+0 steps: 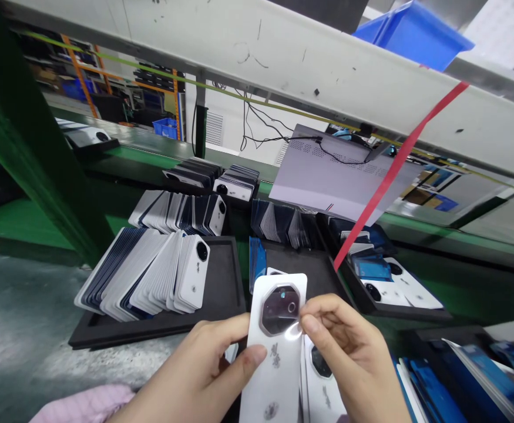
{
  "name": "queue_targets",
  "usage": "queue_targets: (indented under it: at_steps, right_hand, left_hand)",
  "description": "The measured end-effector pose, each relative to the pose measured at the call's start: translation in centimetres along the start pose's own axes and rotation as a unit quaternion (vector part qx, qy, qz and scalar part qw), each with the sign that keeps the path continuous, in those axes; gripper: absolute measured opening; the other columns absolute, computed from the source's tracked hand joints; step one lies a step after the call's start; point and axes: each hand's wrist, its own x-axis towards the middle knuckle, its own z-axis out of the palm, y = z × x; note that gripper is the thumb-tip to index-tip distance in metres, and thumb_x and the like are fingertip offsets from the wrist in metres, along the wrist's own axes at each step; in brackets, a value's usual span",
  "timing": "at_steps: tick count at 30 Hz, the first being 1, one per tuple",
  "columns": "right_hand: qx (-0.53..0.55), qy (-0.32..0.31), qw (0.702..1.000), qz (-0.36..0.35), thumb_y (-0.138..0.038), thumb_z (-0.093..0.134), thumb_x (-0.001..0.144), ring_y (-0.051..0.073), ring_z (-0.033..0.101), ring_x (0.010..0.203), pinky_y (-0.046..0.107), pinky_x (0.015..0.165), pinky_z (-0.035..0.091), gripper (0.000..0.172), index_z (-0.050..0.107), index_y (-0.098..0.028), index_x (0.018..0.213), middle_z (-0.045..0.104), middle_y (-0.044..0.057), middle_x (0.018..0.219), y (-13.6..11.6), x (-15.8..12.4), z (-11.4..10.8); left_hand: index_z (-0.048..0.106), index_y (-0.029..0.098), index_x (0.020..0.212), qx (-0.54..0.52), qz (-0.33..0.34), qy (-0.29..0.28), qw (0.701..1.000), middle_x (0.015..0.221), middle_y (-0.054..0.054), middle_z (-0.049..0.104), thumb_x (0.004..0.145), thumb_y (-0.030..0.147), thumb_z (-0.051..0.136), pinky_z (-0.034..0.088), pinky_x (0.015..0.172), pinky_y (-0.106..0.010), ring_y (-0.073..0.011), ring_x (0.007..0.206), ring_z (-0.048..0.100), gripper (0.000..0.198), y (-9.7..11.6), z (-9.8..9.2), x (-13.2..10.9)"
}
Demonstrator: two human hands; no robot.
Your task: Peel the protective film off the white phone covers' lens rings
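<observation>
In the head view, your white phone cover (283,376) is held up in front of you, standing near upright with its dark camera window (278,311) at the top. Your left hand (204,367) grips its left edge, thumb on the face. Your right hand (349,352) has thumb and forefinger drawn together at its right edge, beside the window; whether they pinch the cover or a clear film, I cannot tell. Left of the cover, a black tray (224,267) carries leaning covers (151,273). The step seems to be close work around that window; the next move calls for a steady left grip and light right fingers.
</observation>
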Motion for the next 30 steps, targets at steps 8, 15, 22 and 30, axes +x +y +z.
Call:
queue_targets:
  at_steps: [8, 15, 22, 30]
  right_hand:
    - [0.045, -0.024, 0.999, 0.003, -0.042, 0.08, 0.088, 0.008, 0.059, 0.063, 0.012, 0.057, 0.044, 0.017, 0.075, -0.027, 0.081, 0.069, -0.004, 0.069, 0.2, 0.3, -0.1]
    - [0.029, 0.017, 0.999, 0.008, -0.044, 0.082, 0.084, 0.008, 0.057, 0.062, 0.013, 0.057, 0.044, 0.02, 0.076, -0.026, 0.078, 0.066, -0.004, 0.066, -0.1, 0.0, 0.5]
    - [0.027, 0.02, 0.999, 0.003, -0.044, 0.082, 0.084, 0.008, 0.058, 0.061, 0.013, 0.055, 0.042, 0.02, 0.077, -0.027, 0.077, 0.068, -0.004, 0.066, -0.3, 0.0, 0.5]
    - [0.038, 0.074, 0.996, 0.018, -0.044, 0.085, 0.079, 0.01, 0.054, 0.059, 0.018, 0.056, 0.042, 0.022, 0.076, -0.025, 0.072, 0.064, -0.004, 0.061, -0.9, -0.3, 1.5]
  left_hand:
    - [0.077, 0.026, 0.114, -0.005, 0.016, 0.004, 1.0, 0.08, 0.0, 0.079, 0.097, 0.05, 0.06, 0.058, 0.066, -0.025, -0.0241, 0.08, 0.072, 0.034, 0.2, 0.0, 0.2]
    - [0.078, 0.026, 0.112, 0.0, -0.006, -0.009, 1.0, 0.083, 0.001, 0.077, 0.101, 0.042, 0.057, 0.057, 0.074, -0.026, -0.0235, 0.085, 0.072, 0.029, -0.8, 0.1, -0.3]
    - [0.077, 0.029, 0.113, -0.013, -0.022, -0.015, 1.0, 0.079, 0.002, 0.071, 0.1, 0.042, 0.059, 0.056, 0.082, -0.028, -0.023, 0.086, 0.069, 0.026, -1.1, 0.1, -0.3]
    - [0.078, 0.031, 0.112, 0.0, -0.035, -0.016, 0.999, 0.08, 0.004, 0.07, 0.1, 0.041, 0.058, 0.052, 0.075, -0.025, -0.0195, 0.076, 0.064, 0.025, -0.7, 0.0, -0.5]
